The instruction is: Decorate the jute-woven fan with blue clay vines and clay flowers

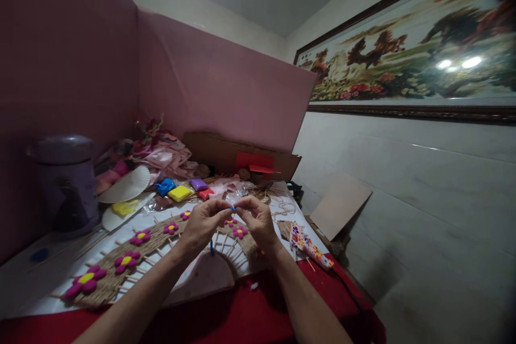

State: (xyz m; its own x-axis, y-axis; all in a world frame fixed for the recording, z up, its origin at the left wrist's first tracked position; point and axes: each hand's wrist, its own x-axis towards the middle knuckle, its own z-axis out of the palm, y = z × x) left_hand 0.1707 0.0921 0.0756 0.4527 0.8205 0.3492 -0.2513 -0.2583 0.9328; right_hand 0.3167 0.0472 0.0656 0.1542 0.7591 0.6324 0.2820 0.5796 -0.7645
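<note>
Near the desk's [245, 309] front edge a flowered twine fan [155, 241] is laid, its thin sticks [149, 260] probably brittle — best held by the band [109, 279]. Above it, a tiny blue piece [233, 209] is pinched between the fingertips of the left hand [203, 224] and right hand [258, 223] — likely soft and light, easily flattened unless gripped gently.

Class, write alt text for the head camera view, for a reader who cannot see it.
Two bare hands pinch a small blue piece above a fan-shaped woven craft with magenta-and-yellow flowers; colourful packets lie behind.
</note>
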